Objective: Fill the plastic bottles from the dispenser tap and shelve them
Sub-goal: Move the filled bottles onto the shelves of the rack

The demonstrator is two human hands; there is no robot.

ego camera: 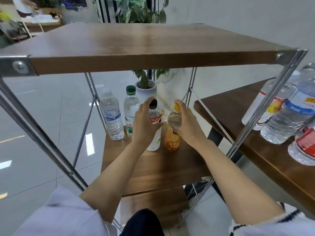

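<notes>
1. While I reach under the dark wooden top board (136, 45) of the metal-framed rack, both my hands are above its brown wooden middle shelf (162, 167).
2. My left hand (144, 121) curls round the shoulder of a clear plastic bottle with a black cap and a red-and-white label (155, 116), which stands upright near the middle of that shelf.
3. My right hand (185, 123) grips the upper part of a clear plastic bottle with a yellow cap and an orange fruit-printed label (173, 138). It stands just right of the black-capped one, its base down at the shelf.
4. At the shelf's far left corner, a clear ribbed bottle with a blue label (112, 120) and a green-capped clear bottle (130, 106) stand side by side.
5. Beyond the shelf's far edge stands a white pot (146, 92) holding a green plant.
</notes>
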